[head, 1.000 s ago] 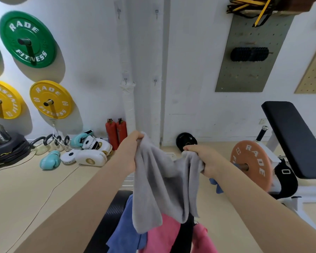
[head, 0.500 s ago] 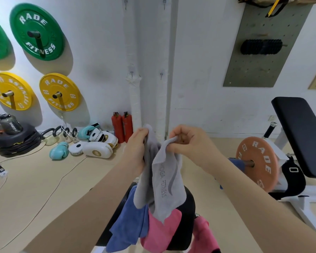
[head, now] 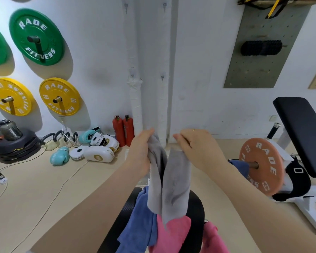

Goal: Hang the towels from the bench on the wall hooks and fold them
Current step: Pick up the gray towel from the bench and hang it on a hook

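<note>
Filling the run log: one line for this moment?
stage: pre-hang | left hand: grips grey towel | right hand: pinches its other corner | wall hooks: bare

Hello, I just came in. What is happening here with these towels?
A person is holding up a grey towel with both hands in front of a white wall. The left hand grips one top edge and the right hand pinches the other, so the towel hangs down in two folds. Below it, a blue towel and a pink towel lie on the black bench. The wall hooks above hold nothing yet.
</note>
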A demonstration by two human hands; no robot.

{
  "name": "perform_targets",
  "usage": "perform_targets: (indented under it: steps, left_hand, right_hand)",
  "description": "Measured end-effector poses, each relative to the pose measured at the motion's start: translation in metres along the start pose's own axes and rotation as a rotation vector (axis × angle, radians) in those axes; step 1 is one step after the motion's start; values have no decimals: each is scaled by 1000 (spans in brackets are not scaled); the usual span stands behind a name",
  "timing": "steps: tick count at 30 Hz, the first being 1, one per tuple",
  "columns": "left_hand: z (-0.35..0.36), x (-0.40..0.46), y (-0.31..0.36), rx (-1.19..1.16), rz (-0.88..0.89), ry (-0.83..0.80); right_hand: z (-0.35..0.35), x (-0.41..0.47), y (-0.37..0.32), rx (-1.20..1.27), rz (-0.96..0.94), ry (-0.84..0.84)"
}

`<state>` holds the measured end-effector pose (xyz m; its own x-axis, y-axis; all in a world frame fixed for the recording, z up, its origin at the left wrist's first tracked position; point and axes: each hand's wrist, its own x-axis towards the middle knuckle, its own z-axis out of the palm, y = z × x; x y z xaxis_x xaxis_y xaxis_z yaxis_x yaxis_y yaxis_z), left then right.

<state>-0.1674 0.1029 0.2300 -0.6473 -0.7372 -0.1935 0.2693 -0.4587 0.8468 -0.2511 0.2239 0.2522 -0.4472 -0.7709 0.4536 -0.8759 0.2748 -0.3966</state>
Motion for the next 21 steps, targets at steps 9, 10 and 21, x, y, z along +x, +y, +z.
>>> perform_targets:
  steps: [9,10,21]
  left_hand:
    - [-7,4,-9,127,73,-129]
    - [-6,2,-9,112,74,-168]
    - [-12,3,11,-224,69,-3]
  right_hand:
    - [32,2,15,275,105,-242]
    - [36,0,16,366,116,-299]
    - [65,-18,41,560,383,-507]
